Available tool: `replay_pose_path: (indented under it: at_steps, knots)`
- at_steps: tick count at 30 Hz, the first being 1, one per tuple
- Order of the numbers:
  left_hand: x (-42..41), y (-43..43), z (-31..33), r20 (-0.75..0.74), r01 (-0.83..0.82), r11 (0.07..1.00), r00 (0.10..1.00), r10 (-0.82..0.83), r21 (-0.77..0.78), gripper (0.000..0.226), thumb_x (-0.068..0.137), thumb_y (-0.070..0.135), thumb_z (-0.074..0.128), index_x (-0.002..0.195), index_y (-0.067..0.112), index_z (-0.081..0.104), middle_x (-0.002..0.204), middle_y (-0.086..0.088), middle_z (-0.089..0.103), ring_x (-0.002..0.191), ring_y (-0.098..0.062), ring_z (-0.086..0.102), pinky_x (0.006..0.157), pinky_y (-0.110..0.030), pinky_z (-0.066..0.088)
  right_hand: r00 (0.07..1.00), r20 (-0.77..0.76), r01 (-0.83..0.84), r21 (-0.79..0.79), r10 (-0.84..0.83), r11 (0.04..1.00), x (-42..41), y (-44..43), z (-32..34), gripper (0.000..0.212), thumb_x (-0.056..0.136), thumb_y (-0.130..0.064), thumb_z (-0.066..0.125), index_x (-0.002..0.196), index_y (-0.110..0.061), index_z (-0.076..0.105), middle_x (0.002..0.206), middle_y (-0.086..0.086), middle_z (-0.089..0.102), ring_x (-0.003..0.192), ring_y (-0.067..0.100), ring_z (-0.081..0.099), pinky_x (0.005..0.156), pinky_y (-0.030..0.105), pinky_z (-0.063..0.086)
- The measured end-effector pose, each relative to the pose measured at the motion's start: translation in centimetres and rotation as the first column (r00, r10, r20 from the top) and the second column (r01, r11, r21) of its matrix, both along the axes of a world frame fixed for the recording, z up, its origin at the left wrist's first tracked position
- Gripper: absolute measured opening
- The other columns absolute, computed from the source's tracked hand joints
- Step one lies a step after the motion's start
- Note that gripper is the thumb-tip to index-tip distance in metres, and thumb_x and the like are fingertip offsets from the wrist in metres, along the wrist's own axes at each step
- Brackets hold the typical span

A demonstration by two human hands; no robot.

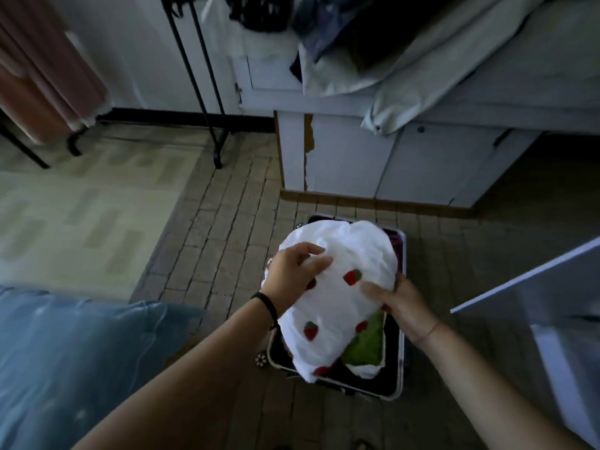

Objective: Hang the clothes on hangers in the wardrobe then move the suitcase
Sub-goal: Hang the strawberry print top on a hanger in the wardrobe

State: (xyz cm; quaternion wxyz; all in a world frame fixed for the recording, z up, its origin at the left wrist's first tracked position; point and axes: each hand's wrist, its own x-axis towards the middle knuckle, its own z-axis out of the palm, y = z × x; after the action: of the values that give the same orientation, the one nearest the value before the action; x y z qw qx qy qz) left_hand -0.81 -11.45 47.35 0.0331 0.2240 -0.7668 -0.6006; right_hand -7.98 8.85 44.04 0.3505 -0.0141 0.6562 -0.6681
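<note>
Early days on this one, I'd say. The suitcase [403,248] is lying open on the floor [227,222] right below the person. It's looking pretty full, so most of the hanging isn't done yet and the suitcase move is waiting on that. A white garment [341,306] is coming up out of it. No hanger is showing anywhere, and I can't tell which bit of furniture is the wardrobe.

The left hand [292,274] is bunching the upper part of the cloth, fingers curled into it. The right hand [399,306] is gripping the garment's right edge, thumb on top and fingers tucked under.

Materials, big stuff first:
- The floor is showing small brick-shaped tiles, matte and worn, with a pale flat mat [81,216] lying off to the left.
- A white painted cupboard [350,157] is standing behind the suitcase, paint chipping along one edge, with rumpled bedding [422,76] slumping over its top.
- Something soft, blue and shiny [65,352] is filling the lower left corner.
- A thin black metal rack [201,92] is standing by the wall, with pink clothes [42,86] hanging further left.
- The suitcase is looking hard-shelled, with a pale rim and rounded corners.
- The garment is looking thin and floppy, puffing into a dome.
- A fuzzy green piece [365,342] is peeking out underneath.
- Red strawberry prints [352,277] are dotting the white cloth.
</note>
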Motion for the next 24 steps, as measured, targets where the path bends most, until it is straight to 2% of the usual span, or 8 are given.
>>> replay_pose_path:
  at_steps: [3,5,7,10,14,18,21,24]
  knots:
    - [-1.1,1.4,8.2,-0.046,0.103,0.992,0.993,-0.106,-0.070,0.019,0.082,0.034,0.071,0.094,0.019,0.071,0.077,-0.006,0.068,0.064,-0.013,0.062,0.063,-0.030,0.057,0.982,-0.182,-0.026,0.159,0.055,0.987,-0.9,2.4,7.0,0.064,0.061,-0.043,0.083,0.114,-0.016,0.058,0.111,0.004,0.068,0.098,0.014,0.066,0.084,0.035,0.056]
    - [-1.9,2.6,12.9,-0.078,0.191,0.967,0.975,-0.206,-0.172,0.021,0.082,0.033,0.070,0.098,0.020,0.072,0.078,0.003,0.069,0.067,-0.003,0.061,0.067,-0.023,0.056,0.942,-0.333,0.018,0.176,0.042,0.984,-1.7,3.3,12.1,0.040,0.074,-0.030,0.075,0.107,-0.015,0.058,0.105,-0.001,0.065,0.096,0.009,0.064,0.076,0.023,0.054]
    - [-2.6,4.1,17.0,-0.111,0.256,0.924,0.948,-0.297,-0.282,0.020,0.082,0.030,0.071,0.097,0.018,0.073,0.071,0.017,0.064,0.063,0.006,0.058,0.066,-0.015,0.052,0.893,-0.450,0.070,0.162,0.010,0.984,-2.5,4.0,17.1,0.048,0.077,-0.033,0.070,0.119,-0.019,0.050,0.115,-0.008,0.055,0.109,0.010,0.054,0.083,0.025,0.047]
    - [-3.4,6.5,21.9,-0.115,0.333,0.874,0.912,-0.394,-0.354,0.019,0.082,0.029,0.072,0.096,0.017,0.075,0.072,0.022,0.063,0.064,0.007,0.059,0.066,-0.014,0.052,0.807,-0.572,-0.051,0.180,0.146,0.982,-3.5,4.9,23.8,0.053,0.079,-0.051,0.055,0.128,-0.035,0.044,0.135,-0.015,0.042,0.126,-0.001,0.035,0.103,0.028,0.033]
    - [-3.5,9.7,26.5,-0.095,0.458,0.787,0.838,-0.537,-0.414,0.020,0.083,0.030,0.070,0.100,0.018,0.073,0.073,0.013,0.066,0.061,-0.004,0.060,0.059,-0.016,0.052,0.796,-0.505,-0.279,0.183,0.334,0.943,-2.8,6.5,29.9,0.035,0.095,-0.041,0.035,0.117,-0.029,0.060,0.124,-0.018,0.054,0.108,-0.019,0.050,0.084,0.002,0.039]
    - [-3.6,11.7,29.0,-0.104,0.469,0.792,0.832,-0.544,-0.390,0.014,0.084,0.029,0.070,0.094,0.021,0.073,0.081,-0.001,0.070,0.064,-0.006,0.062,0.058,-0.018,0.054,0.793,-0.432,-0.372,0.216,0.430,0.903,-2.6,9.7,31.3,0.061,0.091,-0.050,0.035,0.101,0.000,0.067,0.093,0.013,0.070,0.086,0.017,0.068,0.075,0.022,0.052]
    - [-3.7,12.1,29.5,-0.079,0.473,0.776,0.832,-0.550,-0.416,0.014,0.084,0.032,0.069,0.089,0.019,0.073,0.081,-0.001,0.070,0.073,-0.016,0.067,0.063,-0.025,0.058,0.839,-0.416,-0.309,0.167,0.351,0.936,-2.5,11.8,31.5,0.057,0.081,-0.056,0.048,0.079,-0.003,0.066,0.069,0.003,0.067,0.064,0.011,0.062,0.059,0.018,0.048]
    - [-4.0,11.9,29.2,0.001,0.502,0.706,0.815,-0.580,-0.500,0.021,0.084,0.039,0.066,0.081,0.019,0.070,0.073,0.002,0.068,0.066,-0.007,0.064,0.061,-0.018,0.053,0.878,-0.409,-0.254,0.042,0.248,0.966,-3.1,14.2,31.9,0.035,0.078,-0.046,0.065,0.067,-0.013,0.069,0.065,0.001,0.067,0.060,0.011,0.062,0.062,0.025,0.047]
